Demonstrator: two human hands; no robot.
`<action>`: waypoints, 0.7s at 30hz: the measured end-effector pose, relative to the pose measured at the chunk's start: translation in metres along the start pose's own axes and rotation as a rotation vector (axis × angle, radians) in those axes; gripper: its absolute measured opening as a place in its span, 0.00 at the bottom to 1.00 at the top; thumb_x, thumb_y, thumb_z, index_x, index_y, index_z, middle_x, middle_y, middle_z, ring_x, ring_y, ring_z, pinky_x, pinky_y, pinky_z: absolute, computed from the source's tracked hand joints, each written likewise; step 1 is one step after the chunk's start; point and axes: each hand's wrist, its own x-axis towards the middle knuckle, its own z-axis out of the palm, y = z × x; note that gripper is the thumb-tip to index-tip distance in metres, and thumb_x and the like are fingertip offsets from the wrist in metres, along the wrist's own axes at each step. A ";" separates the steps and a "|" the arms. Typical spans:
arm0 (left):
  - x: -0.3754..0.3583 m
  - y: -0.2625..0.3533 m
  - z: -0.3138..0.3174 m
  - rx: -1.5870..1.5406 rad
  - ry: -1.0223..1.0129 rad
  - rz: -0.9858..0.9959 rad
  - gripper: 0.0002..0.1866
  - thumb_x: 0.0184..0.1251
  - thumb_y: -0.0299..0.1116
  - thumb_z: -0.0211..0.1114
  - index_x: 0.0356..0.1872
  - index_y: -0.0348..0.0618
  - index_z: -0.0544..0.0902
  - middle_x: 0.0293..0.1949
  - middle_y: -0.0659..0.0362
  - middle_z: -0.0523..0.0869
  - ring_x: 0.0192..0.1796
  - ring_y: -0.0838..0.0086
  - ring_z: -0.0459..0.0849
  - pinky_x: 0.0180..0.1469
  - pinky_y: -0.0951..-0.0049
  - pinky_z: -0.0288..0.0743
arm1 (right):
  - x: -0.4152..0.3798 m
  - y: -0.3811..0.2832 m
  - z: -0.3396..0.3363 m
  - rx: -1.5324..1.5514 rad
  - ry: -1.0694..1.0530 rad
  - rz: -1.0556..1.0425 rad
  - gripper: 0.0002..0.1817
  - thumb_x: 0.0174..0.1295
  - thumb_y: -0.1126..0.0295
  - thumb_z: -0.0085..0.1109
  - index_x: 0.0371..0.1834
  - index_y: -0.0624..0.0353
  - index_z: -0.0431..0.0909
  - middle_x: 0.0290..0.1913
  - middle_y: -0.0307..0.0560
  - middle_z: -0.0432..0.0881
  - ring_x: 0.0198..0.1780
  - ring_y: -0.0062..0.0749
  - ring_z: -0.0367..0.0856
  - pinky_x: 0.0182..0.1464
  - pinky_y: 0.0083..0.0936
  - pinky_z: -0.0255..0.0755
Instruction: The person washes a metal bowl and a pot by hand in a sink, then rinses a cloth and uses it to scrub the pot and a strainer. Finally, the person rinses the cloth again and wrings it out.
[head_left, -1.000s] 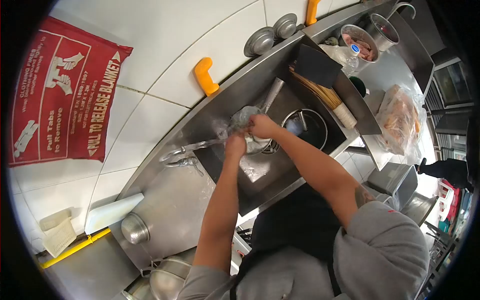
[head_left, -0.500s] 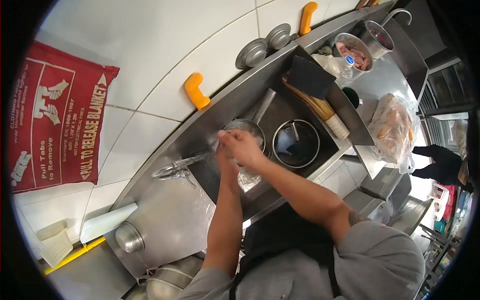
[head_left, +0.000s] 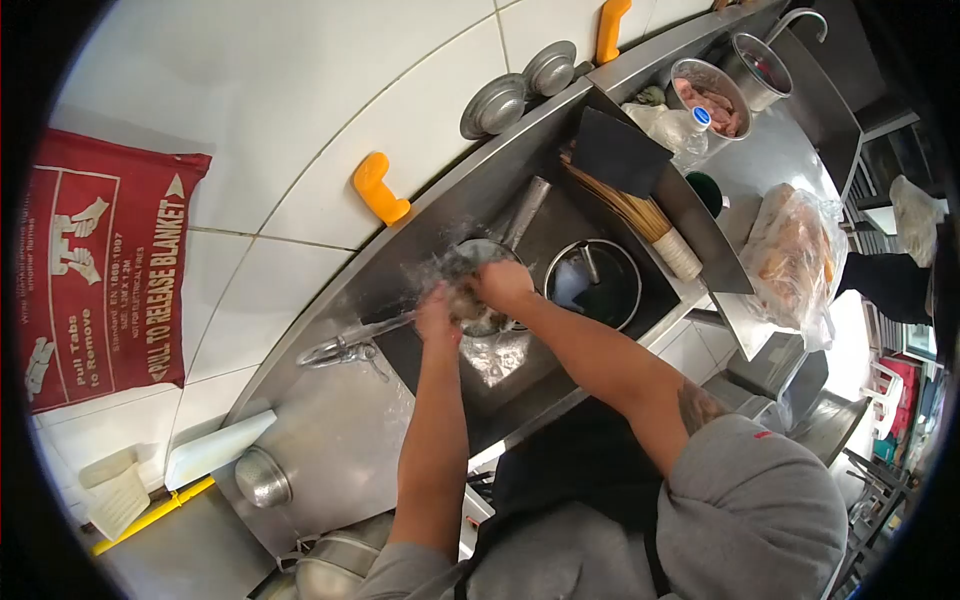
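PLACE: Centre of the frame, a steel sink (head_left: 565,215) with my forearms reaching in from the bottom edge.

STEP IN HAND: I judge this to be wet work by hand. My left hand (head_left: 433,315) and right hand (head_left: 505,285) meet amid splashing water (head_left: 430,268) over a round metal pan (head_left: 485,327).

LEFT HAND: Curled, at the pan's left side, fingers blurred by spray. I cannot tell whether it grips anything.

RIGHT HAND: Bent inward over the pan, close to my left, its fingers partly hidden; I cannot tell whether they are closed on anything. A pale, smeared patch shows between my hands, too blurred to name.

PAN: In the sink, beneath my hands, its handle (head_left: 528,212) slanting toward the upper right.

FAUCET: The faucet (head_left: 325,352), left of centre, points toward my hands.

BESIDE THE PAN: A round lidded pot (head_left: 615,318) sits just to the right in the sink, near a bundle of thin sticks (head_left: 635,213) bound in white.

UPPER RIGHT: Pieces of raw meat (head_left: 705,105) in a metal bowl, with a bulging plastic bag (head_left: 795,255) lower down.

FAR LEFT: A red fire blanket pouch (head_left: 110,270) against the tiles.

NEXT MOVE CALLS FOR: In my judgement, both hands kept low over the pan to contain the splash, and my right forearm clear of the lidded pot.
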 end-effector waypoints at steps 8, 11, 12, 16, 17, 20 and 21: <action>0.096 -0.082 -0.016 0.534 -0.001 0.116 0.16 0.62 0.29 0.57 0.50 0.39 0.76 0.47 0.49 0.83 0.48 0.55 0.81 0.49 0.59 0.74 | 0.034 0.018 0.069 0.031 0.103 0.167 0.12 0.59 0.69 0.55 0.43 0.63 0.77 0.38 0.61 0.84 0.43 0.53 0.83 0.44 0.42 0.78; 0.110 -0.074 -0.022 -0.388 -0.163 -0.312 0.15 0.61 0.30 0.59 0.49 0.40 0.78 0.46 0.49 0.83 0.47 0.55 0.82 0.49 0.58 0.75 | -0.006 -0.032 0.039 0.271 0.246 0.098 0.11 0.60 0.68 0.55 0.39 0.66 0.74 0.34 0.63 0.83 0.39 0.56 0.83 0.41 0.43 0.77; 0.099 -0.067 -0.021 -0.437 -0.210 -0.311 0.14 0.61 0.30 0.58 0.49 0.40 0.78 0.46 0.50 0.83 0.47 0.56 0.82 0.48 0.59 0.75 | -0.018 -0.044 0.041 0.345 0.295 0.048 0.11 0.60 0.67 0.55 0.38 0.66 0.74 0.33 0.63 0.83 0.38 0.56 0.83 0.41 0.44 0.77; 0.037 -0.026 -0.012 -0.387 -0.220 -0.172 0.13 0.63 0.31 0.57 0.48 0.41 0.79 0.45 0.53 0.83 0.46 0.59 0.82 0.48 0.60 0.76 | -0.026 -0.060 0.031 0.508 0.227 -0.156 0.16 0.61 0.62 0.57 0.41 0.67 0.74 0.32 0.64 0.82 0.36 0.59 0.82 0.40 0.46 0.76; 0.027 -0.017 -0.011 -0.372 -0.205 -0.136 0.13 0.64 0.31 0.57 0.48 0.42 0.79 0.45 0.54 0.83 0.45 0.60 0.82 0.48 0.60 0.76 | -0.022 -0.056 0.024 0.382 0.154 -0.163 0.17 0.61 0.62 0.57 0.42 0.67 0.75 0.33 0.63 0.82 0.38 0.58 0.82 0.42 0.45 0.76; 0.011 -0.002 -0.010 -0.258 -0.107 0.015 0.12 0.66 0.32 0.56 0.48 0.42 0.80 0.44 0.56 0.83 0.44 0.62 0.82 0.47 0.61 0.77 | -0.002 -0.025 0.003 0.044 -0.026 -0.158 0.17 0.61 0.60 0.57 0.44 0.64 0.79 0.37 0.59 0.84 0.42 0.53 0.83 0.45 0.43 0.77; 0.010 0.000 -0.010 -0.136 -0.051 0.090 0.12 0.66 0.33 0.56 0.47 0.43 0.80 0.44 0.57 0.83 0.44 0.63 0.82 0.47 0.62 0.77 | 0.006 -0.010 0.006 -0.045 -0.059 -0.148 0.17 0.62 0.59 0.55 0.43 0.63 0.80 0.38 0.56 0.84 0.43 0.50 0.84 0.45 0.43 0.77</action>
